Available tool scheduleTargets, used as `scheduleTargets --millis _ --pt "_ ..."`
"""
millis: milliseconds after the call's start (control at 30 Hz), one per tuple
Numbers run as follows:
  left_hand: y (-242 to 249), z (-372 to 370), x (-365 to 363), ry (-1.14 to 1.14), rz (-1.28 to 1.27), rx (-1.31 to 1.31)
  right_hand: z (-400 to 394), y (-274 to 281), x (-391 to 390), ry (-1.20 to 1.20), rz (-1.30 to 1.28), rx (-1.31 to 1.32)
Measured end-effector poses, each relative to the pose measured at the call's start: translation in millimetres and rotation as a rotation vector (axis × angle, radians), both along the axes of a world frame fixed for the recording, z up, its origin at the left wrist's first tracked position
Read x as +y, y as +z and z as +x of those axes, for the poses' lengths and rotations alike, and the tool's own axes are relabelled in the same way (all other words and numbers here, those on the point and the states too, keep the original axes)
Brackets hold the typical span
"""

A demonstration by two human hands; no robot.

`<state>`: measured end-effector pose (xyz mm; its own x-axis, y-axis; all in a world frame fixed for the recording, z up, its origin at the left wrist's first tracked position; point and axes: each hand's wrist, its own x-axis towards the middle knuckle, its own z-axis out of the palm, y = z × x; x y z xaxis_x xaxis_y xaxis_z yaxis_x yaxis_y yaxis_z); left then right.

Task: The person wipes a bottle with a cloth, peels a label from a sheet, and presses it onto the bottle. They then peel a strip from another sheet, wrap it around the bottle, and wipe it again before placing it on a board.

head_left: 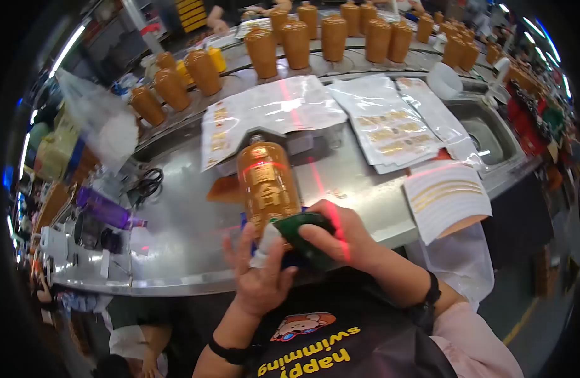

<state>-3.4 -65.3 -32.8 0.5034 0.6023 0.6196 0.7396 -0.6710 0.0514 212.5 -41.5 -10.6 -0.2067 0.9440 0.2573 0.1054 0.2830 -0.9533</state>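
An amber bottle (268, 186) with gold characters and a red band lies on its side on the steel workbench (176, 239), neck pointing away from me. My right hand (337, 236) grips a dark green pad (302, 227) and presses it against the bottle's base end. My left hand (258, 271) has its fingers spread and rests against the bottle's bottom, with white tape on one fingertip. A red laser line crosses the bottle and my right hand.
Sheets of gold labels (384, 126) lie behind the bottle, a striped label stack (447, 195) at the right. Several amber bottles (334, 34) stand on a curved conveyor. A sink (485, 135), black scissors (148, 183) and a purple bottle (104, 208) are nearby.
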Motion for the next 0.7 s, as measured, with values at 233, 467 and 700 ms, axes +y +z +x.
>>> scheduleTargets --millis 233,467,700 --pt "-27 -6 4 0.073 -0.181 -0.376 84 -5 -7 -0.317 0.230 -0.262" --pt "-40 3 2 -0.048 -0.339 -0.689 258 -25 -25 -0.590 0.200 -1.178" --pt "-40 7 2 -0.066 -0.383 -0.795 246 -30 -54 -0.530 0.217 -1.173"
